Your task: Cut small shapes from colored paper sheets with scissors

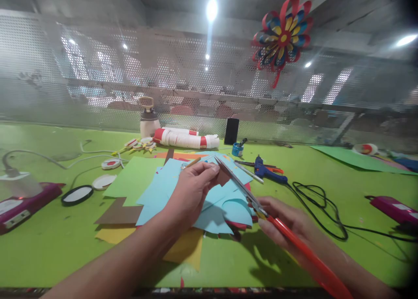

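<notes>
One brown card (223,178) pinched in left hand (195,183), I see; right hand (294,218) holds scissors (283,230), blades at card. It's above blue paper (214,218), between front and back edges of counter (58,260).

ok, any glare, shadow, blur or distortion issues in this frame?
Head view: ceiling light blown out, streak below it; head view: dark shadow on the green table below the right hand; head view: perforated screen hazy, fine detail behind it lost; head view: wide-angle stretch toward the edges, top right corner dark.
</notes>
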Available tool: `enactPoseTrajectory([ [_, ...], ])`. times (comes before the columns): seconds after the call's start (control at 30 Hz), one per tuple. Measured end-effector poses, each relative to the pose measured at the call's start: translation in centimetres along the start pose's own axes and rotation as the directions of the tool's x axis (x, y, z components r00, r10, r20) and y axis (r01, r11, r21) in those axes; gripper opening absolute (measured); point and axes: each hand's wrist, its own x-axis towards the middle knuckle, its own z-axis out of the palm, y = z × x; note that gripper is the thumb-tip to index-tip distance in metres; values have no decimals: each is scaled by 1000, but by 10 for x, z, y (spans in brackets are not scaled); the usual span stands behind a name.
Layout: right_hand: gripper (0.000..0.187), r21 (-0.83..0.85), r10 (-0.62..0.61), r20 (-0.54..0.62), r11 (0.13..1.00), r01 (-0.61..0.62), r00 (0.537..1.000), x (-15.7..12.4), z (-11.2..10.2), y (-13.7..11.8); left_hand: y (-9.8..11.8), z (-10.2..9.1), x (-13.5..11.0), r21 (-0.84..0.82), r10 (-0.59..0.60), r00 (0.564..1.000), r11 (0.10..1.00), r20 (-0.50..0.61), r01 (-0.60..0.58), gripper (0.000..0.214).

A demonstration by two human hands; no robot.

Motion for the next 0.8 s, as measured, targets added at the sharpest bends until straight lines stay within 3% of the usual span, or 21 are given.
enactPoseTrajectory([
  [0.33,29,5,36,60,999,-37,998,-1,-1,-6,-2,-1,0,-15,6,1000,1000,23,-6,10],
  [0.8,29,-55,-45,46,997,48,998,-3,1,-2,-2,0,-1,24,2,1000,1000,17,-3,13],
])
